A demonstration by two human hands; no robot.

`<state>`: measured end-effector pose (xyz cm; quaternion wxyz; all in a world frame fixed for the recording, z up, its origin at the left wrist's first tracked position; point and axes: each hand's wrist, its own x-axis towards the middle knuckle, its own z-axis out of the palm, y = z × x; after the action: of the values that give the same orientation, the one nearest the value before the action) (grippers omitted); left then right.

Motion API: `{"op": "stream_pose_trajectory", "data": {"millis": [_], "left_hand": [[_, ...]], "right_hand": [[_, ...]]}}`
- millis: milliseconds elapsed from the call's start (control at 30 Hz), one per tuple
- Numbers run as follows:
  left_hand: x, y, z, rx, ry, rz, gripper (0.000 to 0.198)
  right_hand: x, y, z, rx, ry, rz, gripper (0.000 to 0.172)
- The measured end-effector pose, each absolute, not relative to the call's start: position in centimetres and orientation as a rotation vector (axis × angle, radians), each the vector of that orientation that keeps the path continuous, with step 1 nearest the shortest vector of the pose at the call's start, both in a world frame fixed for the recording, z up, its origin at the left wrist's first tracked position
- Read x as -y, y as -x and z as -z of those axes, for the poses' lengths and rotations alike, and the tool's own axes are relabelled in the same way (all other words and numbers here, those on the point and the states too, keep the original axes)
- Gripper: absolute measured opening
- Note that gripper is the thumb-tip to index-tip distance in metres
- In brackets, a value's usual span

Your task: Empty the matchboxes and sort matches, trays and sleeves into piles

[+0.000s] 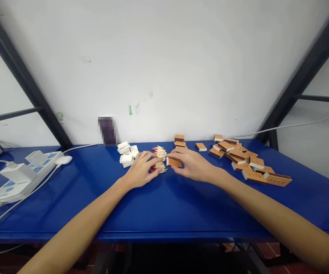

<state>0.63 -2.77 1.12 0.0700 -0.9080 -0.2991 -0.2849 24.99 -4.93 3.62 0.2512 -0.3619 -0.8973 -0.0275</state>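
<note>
A heap of red-tipped matches [159, 156] lies at the middle of the blue table [164, 205]. My left hand [141, 170] rests on the heap's left side, fingers curled and pinching into the matches. My right hand [191, 164] holds a brown matchbox [174, 162] by its end, just right of the heap. Small white inner trays [127, 153] sit left of the heap. More brown matchboxes [179, 140] stand behind it.
A spread pile of brown matchboxes [247, 161] covers the table's right side, one lone box [201, 147] nearer the middle. A white power strip [21, 176] with plugs and cables lies at the left. Black frame bars rise at both sides against the white wall.
</note>
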Motion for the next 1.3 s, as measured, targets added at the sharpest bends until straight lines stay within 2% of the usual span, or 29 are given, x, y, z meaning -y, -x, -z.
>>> {"op": "stream_pose_trajectory", "data": {"millis": [133,300,967,1200,1300], "left_hand": [[2.8,-0.4,-1.3,0.897,2.734,0.884,0.036],[2.9,-0.4,-1.5,0.846,2.774,0.882,0.042],[2.4,0.3,-2.2,0.855,2.764,0.926,0.034],[2.4,0.8,-2.7,0.895,2.775,0.926,0.033],[2.5,0.7,-2.5,0.867,2.774,0.961,0.031]], "right_hand": [[5.6,-23.6,-2.0,2.319,0.807,-0.036,0.041],[5.8,-23.4,-0.6,2.17,0.833,-0.086,0.041],[4.9,-24.5,-0.4,2.182,0.832,-0.031,0.035],[4.7,-26.3,-1.0,2.378,1.178,0.029,0.054],[4.6,-26.8,-1.1,2.4,1.297,0.107,0.049]]}}
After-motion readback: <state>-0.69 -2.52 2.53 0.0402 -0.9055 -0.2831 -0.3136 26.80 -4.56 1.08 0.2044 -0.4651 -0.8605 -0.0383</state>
